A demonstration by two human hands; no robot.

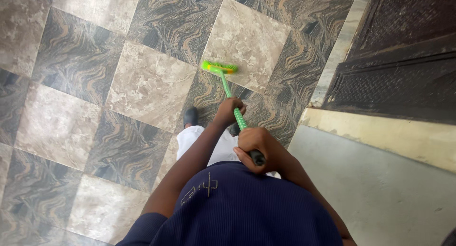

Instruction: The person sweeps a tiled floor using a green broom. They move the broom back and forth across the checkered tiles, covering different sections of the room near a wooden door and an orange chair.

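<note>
The person's right hand (256, 144) is closed round the top of the green broom (232, 101); the left hand (229, 110) grips lower. Its bristles rest on the far tiled floor (142, 84), where no dirt pile shows, so progress cannot be judged.

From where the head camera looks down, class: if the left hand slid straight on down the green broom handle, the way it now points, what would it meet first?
Probably the broom head. The left hand grips the green handle partway down; the stretch below looks free until the green-and-yellow bristles resting on the tiled floor.
</note>
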